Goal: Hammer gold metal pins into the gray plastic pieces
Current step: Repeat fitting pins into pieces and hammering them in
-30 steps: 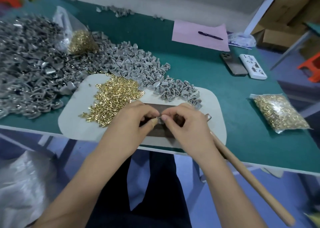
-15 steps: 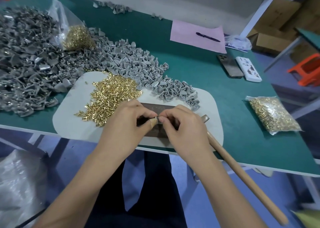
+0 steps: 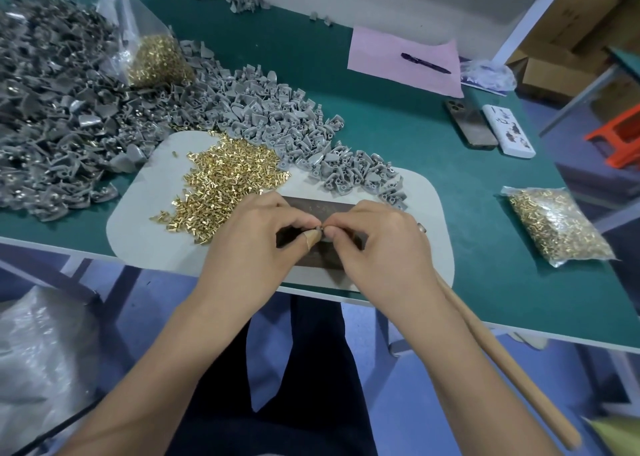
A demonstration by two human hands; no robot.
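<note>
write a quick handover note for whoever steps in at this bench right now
Left hand and right hand: both pinch one small part over the dark metal block; too hidden to say which part.
Loose gold metal pins lie heaped on the pale mat; gray plastic pieces are piled behind.
The wooden hammer handle lies under the right forearm, unheld.
Finished count: cannot tell.
Left: seat the pin, then hammer it.

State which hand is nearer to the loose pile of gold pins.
Left. The left hand touches the loose pile of gold pins at its near edge; the right hand sits farther right.
</note>
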